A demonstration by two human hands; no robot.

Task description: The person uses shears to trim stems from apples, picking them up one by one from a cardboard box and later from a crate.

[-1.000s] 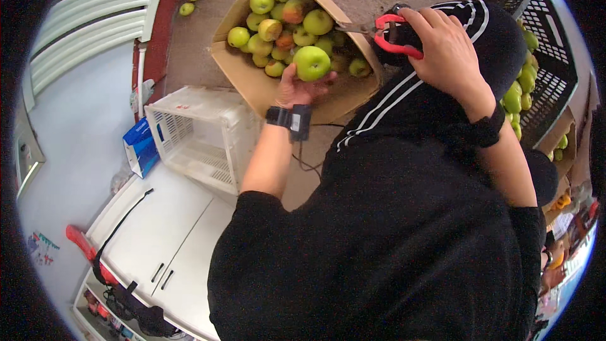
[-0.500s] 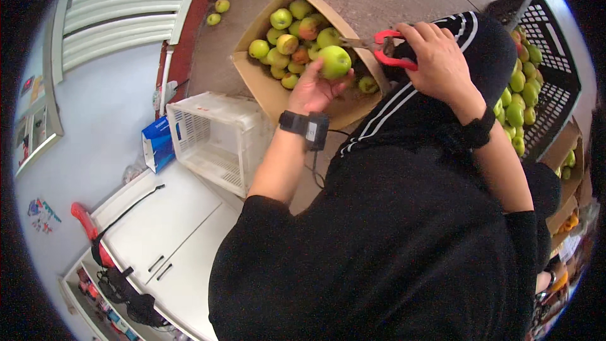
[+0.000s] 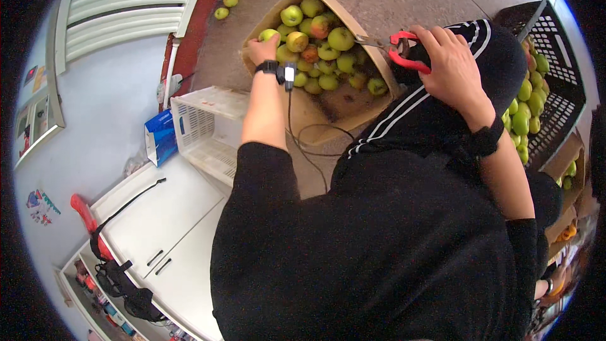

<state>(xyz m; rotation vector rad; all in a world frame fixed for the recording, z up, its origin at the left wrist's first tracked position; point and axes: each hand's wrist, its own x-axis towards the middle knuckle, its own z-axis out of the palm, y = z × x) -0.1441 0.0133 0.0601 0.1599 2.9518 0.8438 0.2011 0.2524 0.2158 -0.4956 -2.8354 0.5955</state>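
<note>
At the left side of a cardboard box (image 3: 360, 16) of green and reddish apples (image 3: 328, 50), my left hand (image 3: 260, 50) has its fingers closed around a yellow-green apple (image 3: 268, 35). My right hand (image 3: 447, 66) holds red-handled pruning shears (image 3: 409, 63) beside the box's right edge, above my leg. The handles are spread, and the metal blades point left over the box rim. My left palm is turned away, and part of the gripped apple is hidden by my fingers. Dark straps circle both wrists; a cable hangs from the left one.
A white plastic crate (image 3: 211, 126) lies left of the box, by a blue bag (image 3: 161, 137) and white cabinet (image 3: 177, 233). A black crate (image 3: 555, 88) with green apples stands at the right. Several loose apples (image 3: 230, 0) lie on the floor, top left.
My left hand has moved left, away from the large green apple it held over the box, to an apple at the box's left side. My right hand keeps the shears in nearly the same place.
</note>
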